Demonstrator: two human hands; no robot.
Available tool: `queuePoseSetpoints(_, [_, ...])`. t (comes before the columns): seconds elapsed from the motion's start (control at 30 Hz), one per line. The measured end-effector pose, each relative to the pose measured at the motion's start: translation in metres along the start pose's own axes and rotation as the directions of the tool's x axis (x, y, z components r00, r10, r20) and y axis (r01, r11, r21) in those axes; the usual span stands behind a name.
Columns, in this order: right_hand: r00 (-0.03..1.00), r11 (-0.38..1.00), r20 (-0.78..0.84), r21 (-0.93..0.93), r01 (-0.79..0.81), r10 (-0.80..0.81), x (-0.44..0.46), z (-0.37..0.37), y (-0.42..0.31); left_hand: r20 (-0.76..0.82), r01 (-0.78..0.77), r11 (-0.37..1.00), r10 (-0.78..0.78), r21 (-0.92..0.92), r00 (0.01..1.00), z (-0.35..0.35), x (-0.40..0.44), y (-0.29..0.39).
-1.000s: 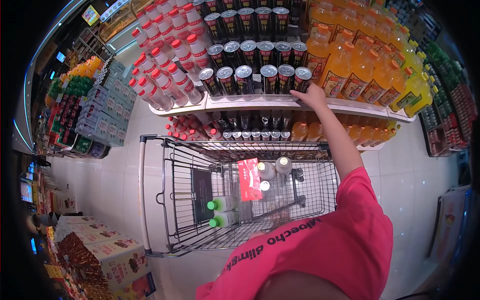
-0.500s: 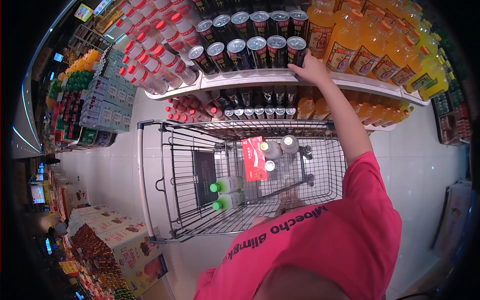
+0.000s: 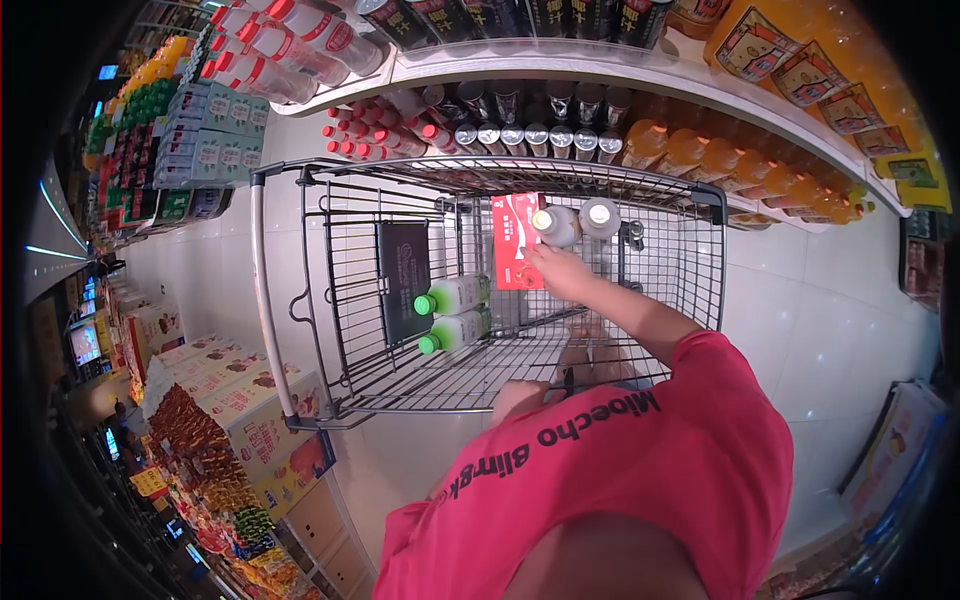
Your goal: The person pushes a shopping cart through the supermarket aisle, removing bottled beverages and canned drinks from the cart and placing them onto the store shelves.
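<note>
My right hand (image 3: 562, 273) reaches down into the shopping cart (image 3: 712, 290), beside the lower right corner of a red box (image 3: 508, 262). Its fingers are bent downward and cover whatever lies beneath them. Two pale bottles (image 3: 600, 218) with light caps stand just beyond this hand. Two green-capped bottles (image 3: 458, 330) lie on their sides at the cart's left part. At the near side of the cart, my left hand (image 3: 518, 398) is closed at the side rail, its fingertips partly hidden.
A shelf (image 3: 560, 62) across the front holds black cans (image 3: 550, 18), red-capped bottles (image 3: 315, 45) and orange drink bottles (image 3: 765, 45). More bottles and cans stand on the level below. Stacked cartons (image 3: 255, 420) and packaged goods are at the lower left, crates at the upper left.
My right hand has moved from the shelf edge beside the black cans down into the cart by the red box. The view has tilted down, and my left hand shows more.
</note>
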State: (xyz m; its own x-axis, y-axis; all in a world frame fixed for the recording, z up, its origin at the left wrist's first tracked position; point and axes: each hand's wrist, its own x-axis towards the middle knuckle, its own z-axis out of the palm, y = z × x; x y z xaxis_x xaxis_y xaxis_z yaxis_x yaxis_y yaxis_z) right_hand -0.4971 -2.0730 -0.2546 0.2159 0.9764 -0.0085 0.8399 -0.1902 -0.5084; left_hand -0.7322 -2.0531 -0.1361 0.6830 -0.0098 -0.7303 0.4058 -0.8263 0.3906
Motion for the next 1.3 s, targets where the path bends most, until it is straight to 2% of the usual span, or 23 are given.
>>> queuePoseSetpoints(0.03, [0.996, 0.993, 0.091, -0.120, 0.016, -0.005, 0.004, 0.024, 0.003, -0.029, -0.013, 1.000, 0.012, -0.024, 1.000, 0.004, -0.001, -0.002])
queuePoseSetpoints(0.13, [0.881, 0.895, 0.363, -0.426, -0.131, 0.302, 0.015, 0.063, 0.005, -0.043, 0.016, 0.999, -0.018, -0.035, 0.999, -0.006, -0.006, 0.005])
queuePoseSetpoints(0.23, [0.899, 0.853, 0.372, -0.522, -0.004, 0.232, 0.019, 0.095, 0.020, -0.183, -0.008, 1.000, 0.004, -0.023, 0.983, -0.006, -0.009, 0.010])
queuePoseSetpoints(0.33, [0.892, 0.919, 0.436, -0.389, 0.064, 0.122, 0.016, 0.092, 0.027, -0.110, 0.041, 0.996, -0.049, -0.079, 0.993, -0.013, -0.010, 0.015])
queuePoseSetpoints(0.4, [0.929, 0.975, 0.355, -0.219, -0.027, 0.106, 0.005, 0.062, 0.025, -0.119, 0.031, 0.997, -0.039, -0.072, 0.992, -0.002, -0.005, 0.010])
queuePoseSetpoints(0.47, [0.944, 0.993, 0.317, -0.097, -0.069, 0.096, -0.009, -0.010, 0.005, -0.112, 0.037, 0.998, -0.043, -0.057, 0.993, -0.004, -0.007, 0.009])
queuePoseSetpoints(0.6, [0.975, 0.964, 0.017, 0.148, -0.220, 0.220, -0.031, -0.145, -0.023, -0.101, 0.055, 0.997, -0.060, -0.056, 0.993, 0.007, -0.002, 0.002])
queuePoseSetpoints(0.67, [0.941, 0.930, -0.151, 0.267, -0.255, 0.301, -0.042, -0.215, -0.034, -0.098, 0.049, 0.997, -0.055, -0.063, 0.994, 0.010, 0.000, -0.001])
queuePoseSetpoints(0.73, [0.877, 0.935, -0.377, 0.299, -0.190, 0.299, -0.050, -0.286, -0.037, -0.061, 0.119, 0.989, -0.125, -0.082, 0.990, -0.007, -0.007, 0.013])
queuePoseSetpoints(0.77, [0.842, 0.947, -0.448, 0.249, -0.206, 0.300, -0.052, -0.320, -0.039, -0.043, 0.158, 0.984, -0.162, -0.087, 0.986, -0.014, -0.010, 0.017])
queuePoseSetpoints(0.83, [0.762, 0.960, -0.588, 0.108, -0.258, 0.270, -0.052, -0.380, -0.044, -0.041, 0.100, 0.994, -0.102, -0.048, 0.994, 0.000, -0.003, 0.005])
queuePoseSetpoints(0.93, [0.653, 0.921, -0.744, -0.145, -0.363, 0.141, -0.043, -0.433, -0.037, -0.027, 0.115, 0.993, -0.116, -0.034, 0.993, -0.003, 0.000, 0.005])
queuePoseSetpoints(1.07, [0.692, 0.835, -0.706, -0.283, -0.471, 0.150, -0.018, -0.464, -0.021, 0.026, 0.189, 0.979, -0.188, -0.079, 0.982, -0.011, -0.005, 0.015])
queuePoseSetpoints(1.13, [0.732, 0.816, -0.659, -0.321, -0.480, 0.172, -0.005, -0.466, -0.005, 0.038, 0.368, 0.911, -0.367, -0.188, 0.929, -0.038, -0.016, 0.037])
queuePoseSetpoints(1.17, [0.748, 0.806, -0.616, -0.300, -0.511, 0.245, 0.002, -0.467, -0.004, 0.052, 0.449, 0.861, -0.450, -0.240, 0.891, -0.048, -0.020, 0.046])
queuePoseSetpoints(1.3, [0.816, 0.780, -0.497, -0.368, -0.507, 0.296, 0.027, -0.457, 0.034, 0.026, 0.277, 0.954, -0.276, -0.118, 0.961, -0.045, -0.016, 0.039])
